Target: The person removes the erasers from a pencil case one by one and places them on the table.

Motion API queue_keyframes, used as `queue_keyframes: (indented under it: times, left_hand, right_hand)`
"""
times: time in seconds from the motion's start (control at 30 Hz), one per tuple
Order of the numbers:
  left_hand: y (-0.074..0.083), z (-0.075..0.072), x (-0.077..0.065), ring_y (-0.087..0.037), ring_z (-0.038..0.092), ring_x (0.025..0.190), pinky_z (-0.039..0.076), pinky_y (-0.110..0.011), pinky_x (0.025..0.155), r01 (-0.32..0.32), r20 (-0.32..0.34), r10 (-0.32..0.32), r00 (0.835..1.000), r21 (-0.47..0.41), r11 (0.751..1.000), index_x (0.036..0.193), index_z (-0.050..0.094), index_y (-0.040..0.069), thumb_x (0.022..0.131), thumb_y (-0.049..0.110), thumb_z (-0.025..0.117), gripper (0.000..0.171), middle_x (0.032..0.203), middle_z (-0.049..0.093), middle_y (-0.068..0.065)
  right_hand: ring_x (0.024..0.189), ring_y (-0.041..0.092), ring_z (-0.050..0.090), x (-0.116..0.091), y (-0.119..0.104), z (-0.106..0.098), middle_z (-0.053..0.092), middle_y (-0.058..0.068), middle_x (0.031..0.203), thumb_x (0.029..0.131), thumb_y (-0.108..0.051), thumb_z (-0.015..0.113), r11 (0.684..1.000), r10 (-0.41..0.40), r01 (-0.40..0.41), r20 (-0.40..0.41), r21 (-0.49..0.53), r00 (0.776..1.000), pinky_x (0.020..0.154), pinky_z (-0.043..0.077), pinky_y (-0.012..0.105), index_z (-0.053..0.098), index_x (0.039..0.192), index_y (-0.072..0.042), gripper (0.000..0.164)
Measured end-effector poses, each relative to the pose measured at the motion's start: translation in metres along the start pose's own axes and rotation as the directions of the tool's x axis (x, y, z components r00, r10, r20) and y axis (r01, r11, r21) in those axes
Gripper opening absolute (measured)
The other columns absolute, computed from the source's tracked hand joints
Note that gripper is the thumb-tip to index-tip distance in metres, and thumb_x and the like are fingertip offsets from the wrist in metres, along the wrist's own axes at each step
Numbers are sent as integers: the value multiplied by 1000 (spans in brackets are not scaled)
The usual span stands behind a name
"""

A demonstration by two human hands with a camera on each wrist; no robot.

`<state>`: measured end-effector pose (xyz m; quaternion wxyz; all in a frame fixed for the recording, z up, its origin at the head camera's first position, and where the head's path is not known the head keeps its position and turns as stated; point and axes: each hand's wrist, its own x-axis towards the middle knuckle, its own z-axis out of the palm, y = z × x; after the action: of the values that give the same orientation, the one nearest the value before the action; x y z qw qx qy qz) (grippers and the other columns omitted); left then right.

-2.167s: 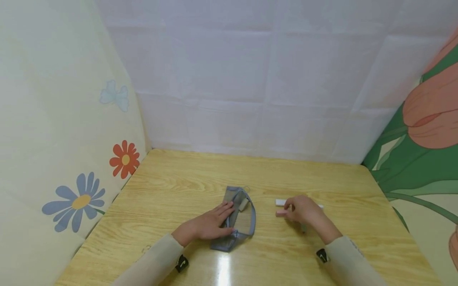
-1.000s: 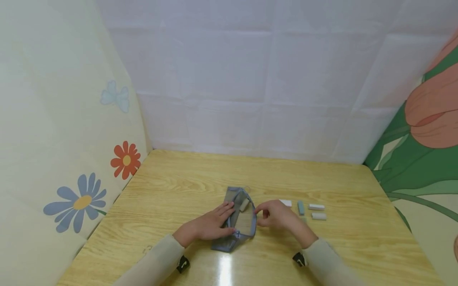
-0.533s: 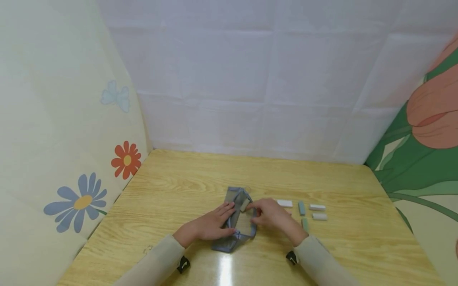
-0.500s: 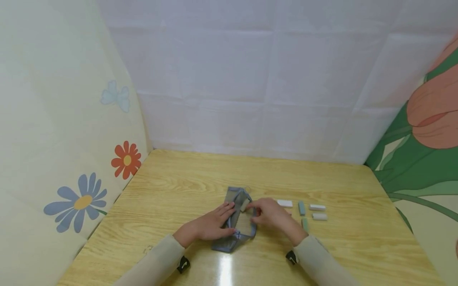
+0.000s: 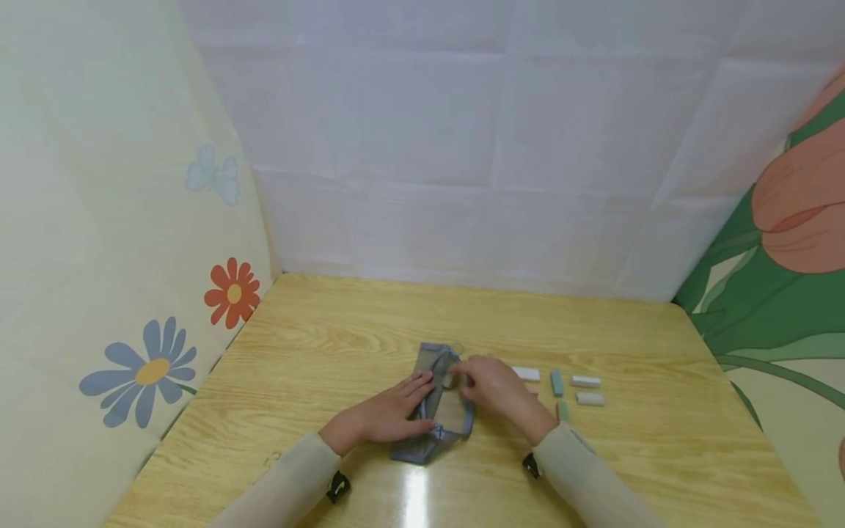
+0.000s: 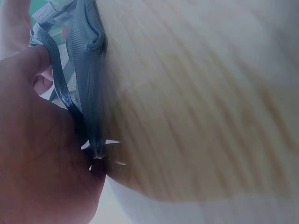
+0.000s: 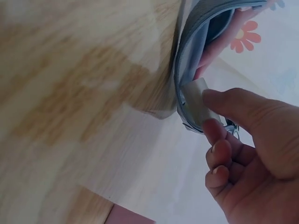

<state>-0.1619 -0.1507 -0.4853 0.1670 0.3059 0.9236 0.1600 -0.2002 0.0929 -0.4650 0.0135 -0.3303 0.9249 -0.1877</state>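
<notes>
A blue-grey mesh pouch [image 5: 428, 358] with a zippered edge lies on the table, its mouth spread. My left hand [image 5: 388, 415] rests on its left side with the fingers extended; in the left wrist view the thumb lies along the zipper tape [image 6: 58, 79]. At the pouch's opening my right hand [image 5: 498, 385] pinches a small pale grey-beige eraser [image 7: 196, 95] between thumb and index finger. The other fingers [image 7: 219, 154] are curled below. One end of that eraser is within the pouch, by the curved zipper edge [image 7: 178, 70].
Right of the pouch lie several block erasers: a white one [image 5: 527, 374], a blue one [image 5: 557, 383], a narrow white one [image 5: 585, 381], a grey one [image 5: 590, 399] and a green one [image 5: 562, 411]. A pink one [image 5: 533, 392] is mostly hidden by the right hand. Cloth walls surround the wooden table [image 5: 330, 330].
My right hand left the pink eraser, moved left to the pouch and now pinches the pale eraser at its opening. The left hand has stayed on the pouch.
</notes>
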Motion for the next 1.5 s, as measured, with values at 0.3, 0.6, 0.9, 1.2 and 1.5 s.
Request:
queue_keyframes:
  times: [0.3, 0.6, 0.9, 1.2, 1.5]
  left_hand:
    - [-1, 1, 1, -30, 11, 156, 21, -45, 124, 2, 5, -2, 1000, 2, 1000, 161, 26, 7, 102, 62, 42, 82, 169, 15, -9]
    - [-2, 1, 1, -30, 10, 156, 21, -45, 124, -3, 3, 3, 1000, 0, 1000, 161, 26, 6, 102, 61, 43, 82, 169, 15, -9]
    - [-4, 3, 2, -28, 9, 156, 19, -44, 124, 7, 7, -7, 1000, 8, 1000, 161, 25, 9, 101, 63, 41, 83, 170, 13, -6]
    - [-1, 1, 1, -28, 8, 156, 19, -45, 124, 17, 25, -17, 1000, -7, 1000, 162, 24, 9, 101, 62, 42, 82, 170, 12, -6]
    - [0, 1, 1, -26, 7, 156, 18, -44, 125, 26, 27, -25, 999, -2, 1000, 162, 23, 10, 101, 64, 40, 83, 170, 11, -5]
  right_hand:
    - [80, 22, 67, 7, -3, 3, 72, 5, 94, 83, -5, 78, 989, -11, -2, -87, -148, 996, 68, 56, 37, 75, 118, -18, 37]
    - [79, 19, 67, 14, -3, 6, 72, 1, 91, 82, -6, 81, 959, -43, 12, -106, -283, 993, 66, 56, 34, 77, 112, -21, 34]
    - [77, 19, 65, 19, -1, 5, 71, 2, 89, 82, -5, 79, 934, -97, 61, -87, -351, 992, 67, 55, 35, 78, 109, -23, 33]
    - [77, 19, 66, 15, 0, 4, 71, 2, 89, 83, -8, 79, 938, -115, 76, -98, -337, 989, 68, 55, 35, 78, 106, -23, 27]
    - [68, 14, 61, 5, 3, 1, 70, 0, 83, 83, -8, 80, 957, -114, 70, -145, -281, 983, 59, 50, 27, 79, 105, -20, 25]
